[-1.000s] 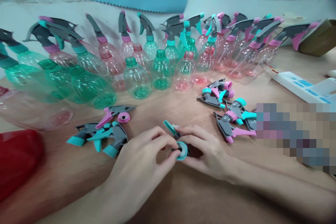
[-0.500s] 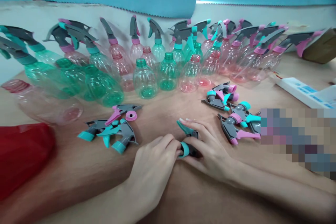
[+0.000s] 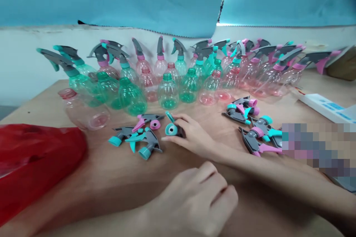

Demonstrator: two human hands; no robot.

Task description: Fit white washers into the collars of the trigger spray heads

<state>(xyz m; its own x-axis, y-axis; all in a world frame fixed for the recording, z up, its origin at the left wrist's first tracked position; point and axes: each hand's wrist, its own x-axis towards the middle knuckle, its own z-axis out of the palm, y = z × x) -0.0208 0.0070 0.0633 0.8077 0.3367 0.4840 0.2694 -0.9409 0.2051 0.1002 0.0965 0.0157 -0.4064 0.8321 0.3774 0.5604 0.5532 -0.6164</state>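
"Head view: lettering?"
"Blue markings (image 3: 329,105) on a white object (image 3: 309,100), right of the fingers (image 3: 184,119); I can't read them."
"Hands?"
"The right hand (image 3: 196,137) extends forward, fingers partly closed around a teal-capped sprayer head (image 3: 175,130); the left hand (image 3: 198,196) curls closer; whether it holds anything, I can't tell."

The right hand (image 3: 196,137) is holding a teal-collared spray head (image 3: 174,130) near loose trigger tops (image 3: 151,140) (the left hand (image 3: 194,198) is showing bent fingers, palm hidden); bottles (image 3: 168,95) are standing behind.

No readable text, only illegible blue markings (image 3: 327,103) on a white object (image 3: 317,104)
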